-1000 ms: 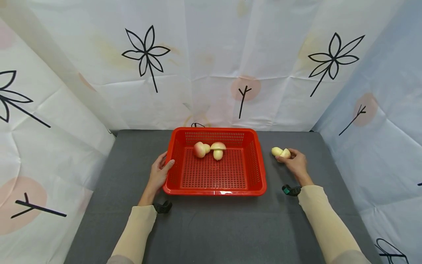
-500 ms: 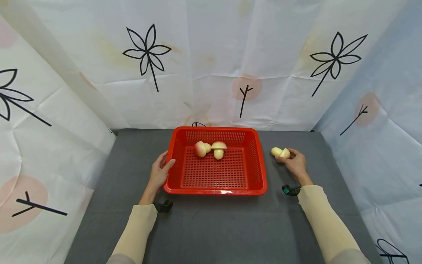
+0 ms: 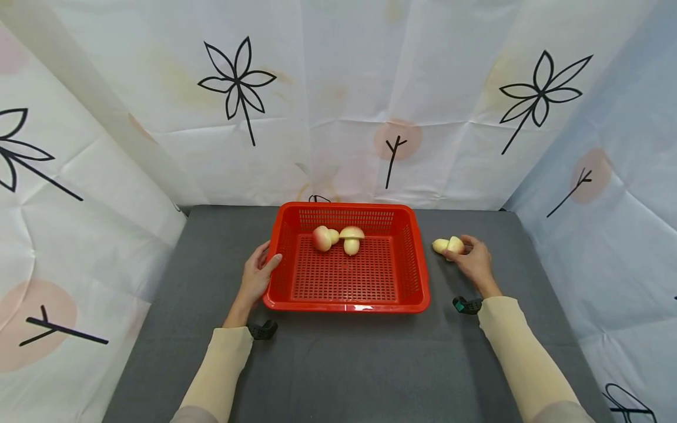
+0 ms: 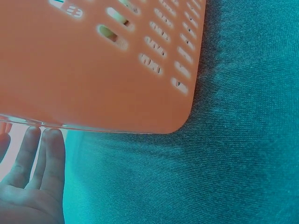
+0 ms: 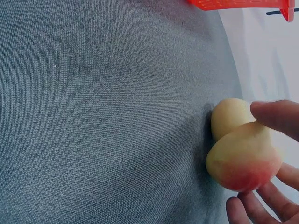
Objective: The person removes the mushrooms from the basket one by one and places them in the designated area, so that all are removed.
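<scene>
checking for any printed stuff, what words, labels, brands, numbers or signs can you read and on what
No readable text anywhere.
Cloth: drawn flowers and twigs, no letters.
Basket: holes, no readable print.
Mushroom in the right hand: no print seen.
Right wrist's black strap: green patch, too small to read.

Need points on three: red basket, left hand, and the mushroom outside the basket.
Red basket point(image 3: 317, 307): head view, front rim.
Left hand point(image 3: 255, 277): head view, back of the hand.
Mushroom point(image 5: 243, 159): right wrist view, cap.
</scene>
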A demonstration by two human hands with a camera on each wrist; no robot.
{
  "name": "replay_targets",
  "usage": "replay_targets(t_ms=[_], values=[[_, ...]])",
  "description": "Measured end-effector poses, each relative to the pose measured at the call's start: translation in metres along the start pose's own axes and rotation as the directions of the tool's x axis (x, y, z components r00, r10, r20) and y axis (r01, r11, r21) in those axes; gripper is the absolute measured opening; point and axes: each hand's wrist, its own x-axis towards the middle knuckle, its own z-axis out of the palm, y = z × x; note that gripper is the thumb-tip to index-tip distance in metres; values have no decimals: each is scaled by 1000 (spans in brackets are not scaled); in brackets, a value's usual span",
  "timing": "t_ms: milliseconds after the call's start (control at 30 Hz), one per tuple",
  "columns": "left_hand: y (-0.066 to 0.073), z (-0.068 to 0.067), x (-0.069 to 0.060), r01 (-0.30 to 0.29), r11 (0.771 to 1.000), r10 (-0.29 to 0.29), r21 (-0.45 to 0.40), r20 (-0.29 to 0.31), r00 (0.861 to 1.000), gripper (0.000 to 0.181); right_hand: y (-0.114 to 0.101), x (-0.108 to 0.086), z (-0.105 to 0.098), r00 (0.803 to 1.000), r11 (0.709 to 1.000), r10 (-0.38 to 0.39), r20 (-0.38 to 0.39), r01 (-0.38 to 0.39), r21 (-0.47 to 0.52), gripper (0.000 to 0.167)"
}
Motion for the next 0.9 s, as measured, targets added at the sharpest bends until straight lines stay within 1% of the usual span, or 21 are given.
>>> replay_targets(t_ms=[133, 300, 533, 633, 733, 900], values=[[0, 0, 1, -4, 1000, 4, -7, 3, 1000, 59, 0, 1, 0, 1000, 1000, -21, -17, 21, -20, 71], [-2, -1, 1, -6, 1000, 6, -22, 7, 1000, 60, -2, 0, -1, 999, 999, -40, -18, 39, -33, 67], [-26, -6, 14, -17, 1000, 16, -26, -14, 1000, 61, -3, -1, 2, 997, 996, -56, -49, 53, -67, 62], [-30, -6, 15, -37, 999, 38, 6, -25, 999, 61, -4, -2, 4, 997, 996, -59, -50, 56, -74, 58], [-30, -5, 14, -56, 998, 57, 24, -32, 998, 61, -6, -2, 3, 997, 994, -63, -32, 60, -86, 56], [-32, -5, 15, -53, 999, 53, 11, -33, 998, 62, -7, -4, 4, 994, 988, -109, -33, 104, -112, 59]])
